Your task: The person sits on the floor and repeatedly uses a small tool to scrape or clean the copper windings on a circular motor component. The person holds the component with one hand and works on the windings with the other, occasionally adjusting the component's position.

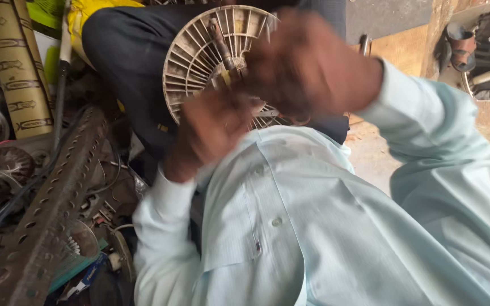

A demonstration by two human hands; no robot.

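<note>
A round cream plastic disc [194, 56] with radial slots is held up on edge in front of my chest. A dirty metal shaft [222, 42] with a brass-coloured piece runs across its middle. My left hand [208, 133] grips the disc's lower edge from below. My right hand [307, 62] covers the disc's right side, near the shaft. Both hands are blurred by motion, so the fingers are hard to make out. My pale blue shirt sleeves and chest [313, 226] fill the lower right.
A rusty perforated metal angle bar [52, 204] slants across the lower left among cables, motor parts and scrap. A patterned cardboard tube [15, 68] stands at the upper left. Dark cloth [126, 51] lies behind the disc. A wheel [483, 56] is at the top right.
</note>
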